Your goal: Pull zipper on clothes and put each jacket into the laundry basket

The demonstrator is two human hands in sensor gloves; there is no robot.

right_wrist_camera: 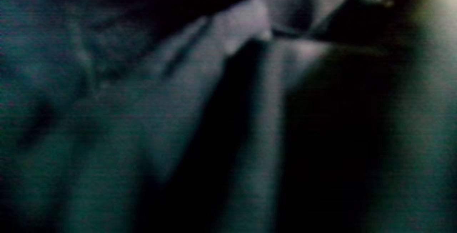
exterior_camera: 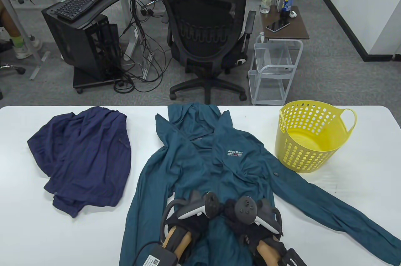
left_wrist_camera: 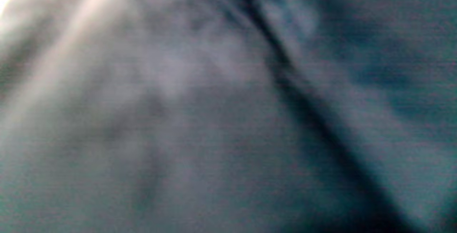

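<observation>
A teal hooded jacket (exterior_camera: 219, 159) lies spread on the white table (exterior_camera: 360, 184), sleeves out, front side up. My left hand (exterior_camera: 216, 211) and right hand (exterior_camera: 233, 212) sit side by side on its lower middle. Their gloved fingers are bunched together on the fabric along the front seam and are partly hidden by the trackers. The left wrist view is filled with blurred teal cloth (left_wrist_camera: 221, 118) crossed by a dark seam. A raised fold of the same cloth (right_wrist_camera: 271, 29) shows in the right wrist view. A crumpled navy jacket (exterior_camera: 84, 156) lies at the left. The yellow laundry basket (exterior_camera: 297, 153) stands at the right with nothing inside.
Beyond the table's far edge are a black office chair (exterior_camera: 206, 28), a small white cart (exterior_camera: 275, 71) with bottles and a phone, and a computer stand (exterior_camera: 84, 28) with a keyboard. The jacket's right sleeve (exterior_camera: 338, 216) stretches toward the table's right front.
</observation>
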